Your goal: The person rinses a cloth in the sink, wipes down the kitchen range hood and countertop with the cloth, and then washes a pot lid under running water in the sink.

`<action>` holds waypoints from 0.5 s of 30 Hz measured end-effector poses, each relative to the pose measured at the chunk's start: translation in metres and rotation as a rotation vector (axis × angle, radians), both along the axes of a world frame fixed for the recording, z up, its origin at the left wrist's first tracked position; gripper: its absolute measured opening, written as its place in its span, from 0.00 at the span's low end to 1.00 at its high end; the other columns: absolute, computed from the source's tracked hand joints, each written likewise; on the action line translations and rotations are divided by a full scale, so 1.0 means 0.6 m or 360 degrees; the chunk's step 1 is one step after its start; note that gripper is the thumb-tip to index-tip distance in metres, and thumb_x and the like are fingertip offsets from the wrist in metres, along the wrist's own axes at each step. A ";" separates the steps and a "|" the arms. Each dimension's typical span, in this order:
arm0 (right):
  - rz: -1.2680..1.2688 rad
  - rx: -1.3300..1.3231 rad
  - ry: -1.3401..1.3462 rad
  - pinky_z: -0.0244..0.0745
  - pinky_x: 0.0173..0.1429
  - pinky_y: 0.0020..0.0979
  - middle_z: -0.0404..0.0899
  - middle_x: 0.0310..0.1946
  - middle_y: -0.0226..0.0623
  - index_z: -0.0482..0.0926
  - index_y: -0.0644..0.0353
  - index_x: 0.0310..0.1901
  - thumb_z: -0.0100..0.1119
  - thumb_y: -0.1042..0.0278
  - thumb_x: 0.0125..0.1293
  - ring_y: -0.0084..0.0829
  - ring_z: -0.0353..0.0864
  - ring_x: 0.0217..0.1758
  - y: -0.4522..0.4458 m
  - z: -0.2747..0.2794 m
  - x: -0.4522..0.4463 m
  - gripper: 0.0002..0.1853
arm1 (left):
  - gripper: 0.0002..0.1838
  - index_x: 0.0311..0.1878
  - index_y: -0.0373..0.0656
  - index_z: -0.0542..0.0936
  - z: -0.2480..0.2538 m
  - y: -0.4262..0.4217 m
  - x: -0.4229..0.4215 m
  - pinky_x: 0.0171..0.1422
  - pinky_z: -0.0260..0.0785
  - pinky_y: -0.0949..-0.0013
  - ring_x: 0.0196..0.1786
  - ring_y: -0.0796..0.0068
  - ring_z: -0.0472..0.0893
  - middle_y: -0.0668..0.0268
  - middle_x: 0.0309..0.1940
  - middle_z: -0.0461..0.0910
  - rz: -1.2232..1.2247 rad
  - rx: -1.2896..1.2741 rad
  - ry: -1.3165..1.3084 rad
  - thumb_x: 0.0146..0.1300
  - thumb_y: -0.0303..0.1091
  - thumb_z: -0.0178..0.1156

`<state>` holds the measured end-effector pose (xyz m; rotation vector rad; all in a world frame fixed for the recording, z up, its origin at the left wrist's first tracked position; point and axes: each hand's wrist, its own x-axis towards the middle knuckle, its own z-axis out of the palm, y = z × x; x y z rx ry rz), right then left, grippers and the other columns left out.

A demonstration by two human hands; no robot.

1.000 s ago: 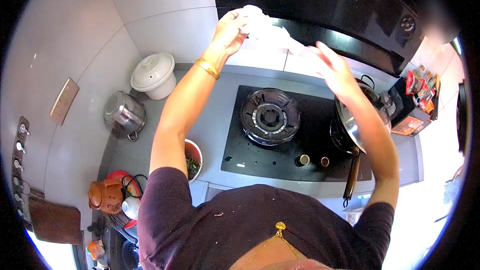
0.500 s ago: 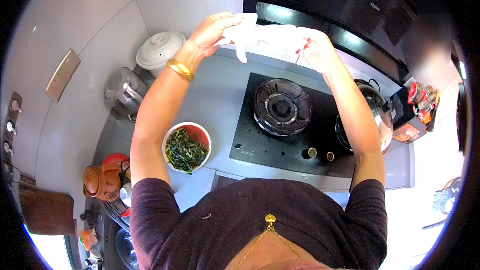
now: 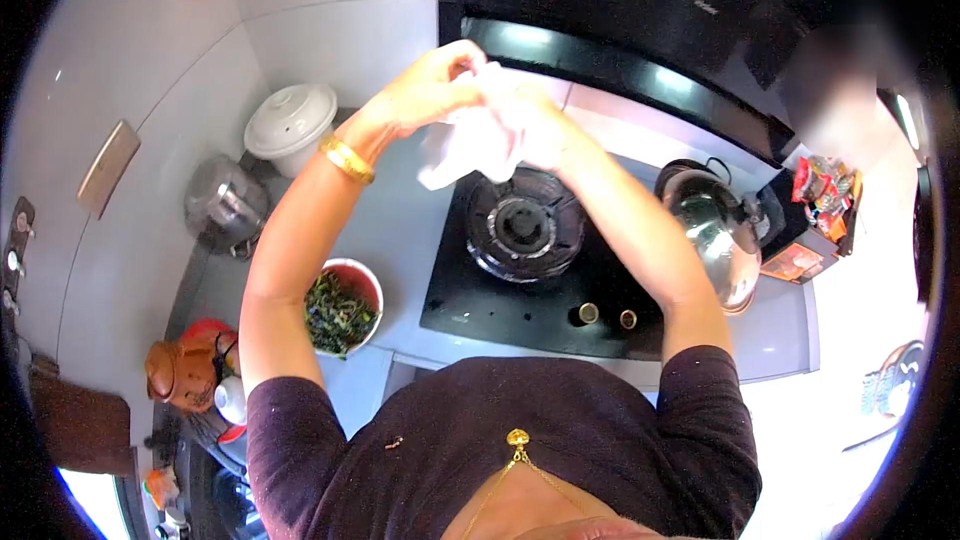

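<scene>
A bunched white cloth (image 3: 465, 145) hangs between my two hands, above the back of the stove; it may be thick paper, the glare hides its texture. My left hand (image 3: 435, 90), below a gold bangle (image 3: 346, 160), pinches its upper end with bent fingers. Close beside it, my right hand (image 3: 545, 130) is closed around the other side of the cloth, its fingers mostly washed out by light. Under the cloth lies the black gas burner (image 3: 524, 225) with its round pan support. Left of the stove stands a white bowl (image 3: 372, 318) of cooked leafy greens (image 3: 335, 315) in reddish liquid.
A lidded wok (image 3: 712, 230) stands on the right burner. At the left wall are a white lidded pot (image 3: 290, 125) and a steel pot (image 3: 228, 202). A brown clay pot (image 3: 188, 377) sits nearer me. The black range hood (image 3: 600, 60) overhangs the stove.
My hands have come together, my right hand moving left and down. The cloth, stretched sideways before, is now gathered and hanging. The whole view has shifted slightly.
</scene>
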<state>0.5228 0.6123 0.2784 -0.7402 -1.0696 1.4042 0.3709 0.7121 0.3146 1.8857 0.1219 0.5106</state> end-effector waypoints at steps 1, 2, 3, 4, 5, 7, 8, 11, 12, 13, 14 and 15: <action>-0.0040 -0.0034 0.0031 0.77 0.45 0.31 0.79 0.39 0.39 0.74 0.68 0.46 0.57 0.62 0.61 0.30 0.80 0.40 -0.011 0.004 -0.003 0.18 | 0.14 0.38 0.46 0.72 0.000 -0.011 0.010 0.25 0.59 0.82 0.27 0.87 0.70 0.73 0.30 0.72 0.0186 0.0117 -0.0079 0.55 0.38 0.65; -0.0078 -0.0067 0.0061 0.78 0.44 0.31 0.79 0.38 0.38 0.74 0.69 0.45 0.58 0.65 0.61 0.30 0.80 0.40 -0.017 0.012 0.004 0.16 | 0.13 0.37 0.46 0.72 -0.001 -0.012 0.018 0.24 0.59 0.82 0.26 0.87 0.69 0.74 0.28 0.72 0.0232 0.0017 -0.0035 0.55 0.39 0.65; -0.0126 -0.0040 0.0069 0.78 0.43 0.32 0.79 0.38 0.38 0.74 0.70 0.45 0.57 0.66 0.61 0.31 0.80 0.40 -0.013 0.008 0.026 0.16 | 0.13 0.37 0.47 0.72 -0.003 -0.007 0.025 0.23 0.59 0.82 0.25 0.87 0.69 0.74 0.27 0.71 0.0278 -0.0081 0.0005 0.55 0.40 0.65; -0.0173 -0.0010 0.0074 0.78 0.43 0.32 0.79 0.37 0.39 0.74 0.71 0.45 0.57 0.67 0.61 0.32 0.80 0.40 -0.009 0.005 0.049 0.15 | 0.13 0.36 0.47 0.72 -0.005 -0.001 0.035 0.23 0.59 0.82 0.24 0.87 0.69 0.75 0.25 0.71 0.0322 -0.0178 0.0043 0.55 0.40 0.65; -0.0234 0.0056 -0.0005 0.78 0.43 0.33 0.79 0.38 0.40 0.74 0.71 0.44 0.54 0.69 0.62 0.34 0.80 0.40 -0.017 0.022 0.069 0.14 | 0.13 0.35 0.48 0.72 -0.007 0.005 0.049 0.22 0.59 0.81 0.23 0.87 0.69 0.75 0.24 0.71 0.0331 -0.0283 -0.0021 0.56 0.41 0.65; -0.0334 0.0148 -0.0053 0.77 0.47 0.32 0.79 0.40 0.39 0.75 0.69 0.45 0.54 0.69 0.62 0.31 0.80 0.42 -0.037 0.051 0.121 0.13 | 0.13 0.33 0.48 0.71 -0.014 0.016 0.080 0.21 0.59 0.81 0.21 0.87 0.69 0.76 0.22 0.70 0.0347 -0.0502 -0.0139 0.57 0.43 0.64; -0.0377 0.0201 -0.0078 0.76 0.49 0.31 0.79 0.40 0.39 0.75 0.68 0.45 0.54 0.69 0.62 0.30 0.80 0.43 -0.048 0.070 0.154 0.13 | 0.13 0.32 0.49 0.70 -0.012 0.013 0.095 0.21 0.60 0.80 0.21 0.86 0.69 0.75 0.23 0.70 0.0410 -0.0489 -0.0098 0.59 0.45 0.62; -0.0543 0.0434 -0.0012 0.75 0.51 0.34 0.79 0.41 0.39 0.75 0.66 0.46 0.52 0.69 0.62 0.32 0.79 0.44 -0.101 0.111 0.299 0.13 | 0.15 0.34 0.49 0.70 -0.020 0.027 0.131 0.24 0.63 0.80 0.22 0.84 0.70 0.72 0.28 0.71 0.0470 -0.0430 -0.0047 0.60 0.49 0.59; -0.0674 0.0545 -0.0045 0.74 0.52 0.35 0.79 0.41 0.39 0.75 0.65 0.46 0.52 0.68 0.62 0.33 0.79 0.44 -0.125 0.130 0.352 0.13 | 0.15 0.35 0.49 0.71 -0.017 0.030 0.136 0.27 0.64 0.79 0.23 0.84 0.70 0.72 0.29 0.72 0.0544 -0.0418 0.0023 0.61 0.49 0.58; -0.0873 0.0607 -0.0006 0.73 0.54 0.37 0.78 0.42 0.39 0.74 0.65 0.47 0.53 0.67 0.62 0.34 0.78 0.46 -0.146 0.148 0.414 0.14 | 0.15 0.35 0.48 0.71 -0.021 0.039 0.139 0.28 0.65 0.79 0.25 0.83 0.71 0.71 0.29 0.72 0.0578 -0.0401 0.0034 0.61 0.49 0.58; -0.1068 0.0662 0.0037 0.72 0.55 0.38 0.78 0.43 0.40 0.74 0.64 0.48 0.53 0.67 0.62 0.35 0.78 0.47 -0.168 0.169 0.479 0.15 | 0.15 0.36 0.46 0.72 -0.028 0.048 0.140 0.29 0.66 0.78 0.27 0.82 0.71 0.70 0.29 0.73 0.0616 -0.0391 0.0048 0.61 0.48 0.58; -0.0992 0.0858 0.0011 0.71 0.57 0.38 0.78 0.44 0.40 0.73 0.64 0.50 0.52 0.65 0.63 0.35 0.77 0.49 -0.197 0.196 0.549 0.16 | 0.15 0.36 0.46 0.72 -0.034 0.052 0.139 0.29 0.66 0.78 0.27 0.82 0.71 0.70 0.29 0.73 0.0635 -0.0389 0.0056 0.61 0.48 0.58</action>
